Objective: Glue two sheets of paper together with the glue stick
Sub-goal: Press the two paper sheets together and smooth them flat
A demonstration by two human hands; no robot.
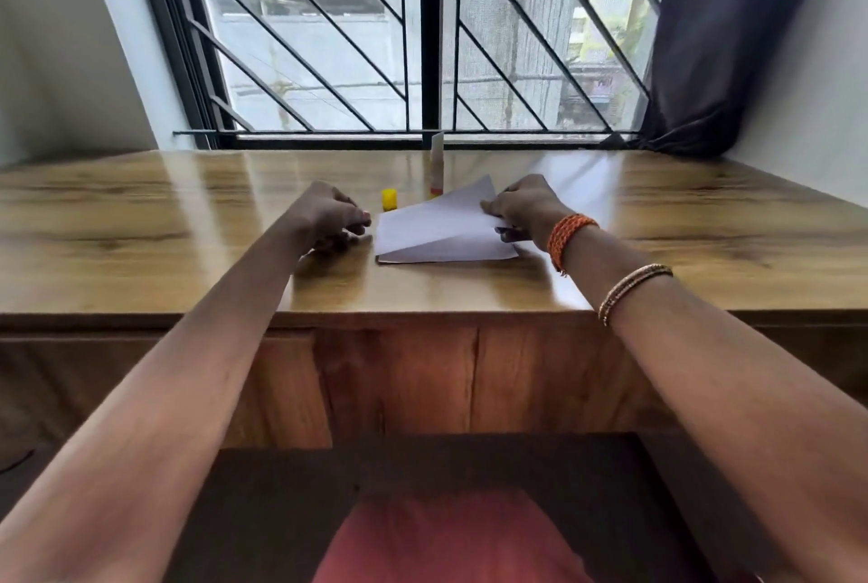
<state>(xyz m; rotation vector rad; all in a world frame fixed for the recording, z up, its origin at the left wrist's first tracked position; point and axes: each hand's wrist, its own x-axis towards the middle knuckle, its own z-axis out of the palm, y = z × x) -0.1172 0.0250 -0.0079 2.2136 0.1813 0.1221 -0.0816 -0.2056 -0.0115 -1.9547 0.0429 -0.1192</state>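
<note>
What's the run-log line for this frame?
right hand: lifting top sheet | left hand: beside paper, empty | yellow cap: off, on desk

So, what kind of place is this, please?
Probably a room in a home: a wooden desk stands against a barred window with a dark curtain, and buildings show outside.

A glossy wooden desk (141, 216) stands against a wide window (422, 33) with a dark frame and slanted black bars, and daylight reflects in pale streaks off the desk top. A dark blue curtain (723, 33) hangs at the window's right side, and pale walls (51, 47) flank it.
</note>
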